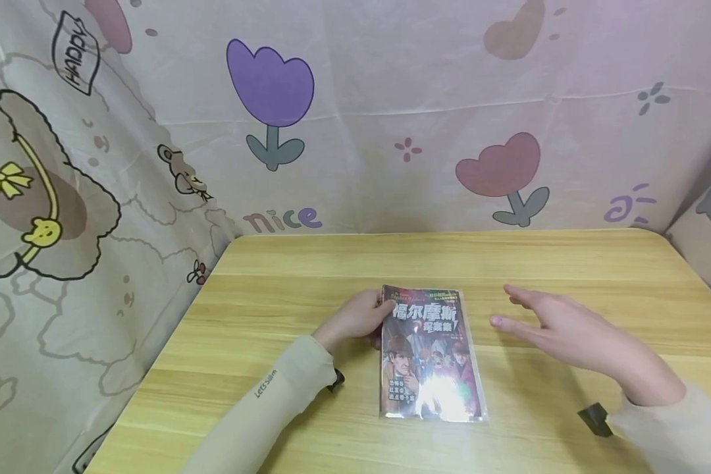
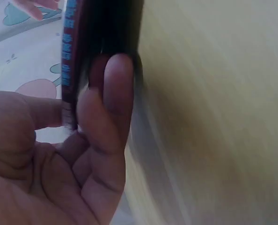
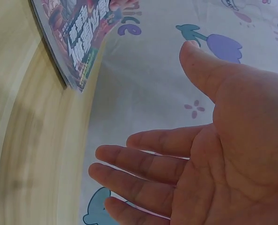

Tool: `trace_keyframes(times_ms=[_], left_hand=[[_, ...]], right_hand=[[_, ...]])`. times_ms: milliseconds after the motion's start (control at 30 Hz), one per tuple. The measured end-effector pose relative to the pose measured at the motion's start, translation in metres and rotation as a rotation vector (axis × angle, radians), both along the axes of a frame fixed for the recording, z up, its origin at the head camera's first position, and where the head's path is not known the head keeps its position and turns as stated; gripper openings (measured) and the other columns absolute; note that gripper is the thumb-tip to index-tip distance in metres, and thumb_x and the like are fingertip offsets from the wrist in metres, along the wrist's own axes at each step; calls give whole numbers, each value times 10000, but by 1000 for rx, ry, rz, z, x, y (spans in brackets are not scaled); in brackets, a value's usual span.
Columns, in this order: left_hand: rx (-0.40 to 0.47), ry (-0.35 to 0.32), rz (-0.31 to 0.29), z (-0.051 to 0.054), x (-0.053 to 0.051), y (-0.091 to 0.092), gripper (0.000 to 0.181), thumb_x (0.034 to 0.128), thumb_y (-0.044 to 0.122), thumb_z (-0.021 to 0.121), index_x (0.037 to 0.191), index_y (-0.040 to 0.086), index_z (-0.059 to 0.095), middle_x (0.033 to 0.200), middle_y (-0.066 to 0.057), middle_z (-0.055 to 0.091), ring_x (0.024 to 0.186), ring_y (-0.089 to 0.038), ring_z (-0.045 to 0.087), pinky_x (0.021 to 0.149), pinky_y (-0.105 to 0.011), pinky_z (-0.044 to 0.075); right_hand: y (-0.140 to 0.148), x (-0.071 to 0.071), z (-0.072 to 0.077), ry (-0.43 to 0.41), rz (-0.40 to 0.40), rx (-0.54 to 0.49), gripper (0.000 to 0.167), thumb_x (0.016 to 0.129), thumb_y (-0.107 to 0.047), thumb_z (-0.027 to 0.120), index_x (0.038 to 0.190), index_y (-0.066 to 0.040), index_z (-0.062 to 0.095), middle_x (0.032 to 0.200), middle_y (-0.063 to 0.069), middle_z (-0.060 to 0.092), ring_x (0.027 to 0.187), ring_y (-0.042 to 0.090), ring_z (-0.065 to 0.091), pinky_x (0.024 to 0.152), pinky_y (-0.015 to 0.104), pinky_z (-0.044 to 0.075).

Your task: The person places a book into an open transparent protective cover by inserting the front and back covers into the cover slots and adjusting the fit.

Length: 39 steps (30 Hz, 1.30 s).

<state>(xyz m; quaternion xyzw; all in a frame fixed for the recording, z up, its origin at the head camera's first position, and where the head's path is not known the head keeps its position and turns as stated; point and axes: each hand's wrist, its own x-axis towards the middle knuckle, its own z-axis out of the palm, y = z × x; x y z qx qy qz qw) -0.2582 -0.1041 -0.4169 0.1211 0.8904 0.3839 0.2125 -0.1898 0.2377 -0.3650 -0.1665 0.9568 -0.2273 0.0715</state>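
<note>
A book (image 1: 429, 355) with Chinese characters and illustrated figures on its glossy cover is near the middle of the table, in the head view. At its upper left edge my left hand (image 1: 358, 316) pinches it, thumb on the cover and fingers beneath. The left wrist view shows the book's spine (image 2: 69, 61) between the thumb and the curled fingers (image 2: 118, 84). My right hand (image 1: 575, 332) hovers to the right of the book, apart from it, fingers extended and holding nothing. In the right wrist view its palm (image 3: 242, 154) faces the camera.
The wooden table (image 1: 272, 276) has light wood grain. Behind it hangs a pale cloth (image 1: 367, 79) printed with flowers and lettering, which also covers the left side. A small black piece (image 1: 595, 419) sits at the right cuff, another (image 1: 335, 380) at the left.
</note>
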Motion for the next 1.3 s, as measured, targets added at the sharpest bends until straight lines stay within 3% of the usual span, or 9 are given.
trace_keyframes(times_ms=[200,467,867,1100,1300], left_hand=[[-121,10,26,-1,1,-1,381,1139,339,525,867,102,649,610,-46,674,448,-154,660,518,-286,564],[-231,56,31,-4,0,-3,408,1125,402,556,837,125,637,596,-24,676,450,-161,669,644,-267,577],[-253,91,32,-2,2,-1,398,1111,410,586,831,129,608,584,-15,651,467,-171,672,689,-281,576],[-185,89,76,0,2,-3,356,1085,386,646,849,122,601,630,-7,636,494,-176,665,517,-271,484],[-189,210,75,7,-2,-9,258,1068,376,670,987,133,637,725,7,646,581,-139,581,534,-270,459]], right_hand=[[-2,-3,-3,-18,12,-13,865,1062,-599,581,1610,50,415,1524,336,568,1336,555,607,1029,735,506],[-3,-5,-6,-25,12,-9,864,1058,-588,596,1604,58,421,1507,344,578,1297,542,639,1013,727,520],[-3,-7,-8,-37,15,6,858,1066,-579,585,1595,76,421,1497,360,577,1287,552,640,1012,730,518],[-2,-10,-11,-48,-7,4,886,1059,-619,568,1610,57,408,1515,369,552,1320,580,601,1028,749,499],[0,-16,-12,-36,-6,-17,880,1071,-616,547,1630,43,381,1561,374,498,1392,604,525,1082,767,453]])
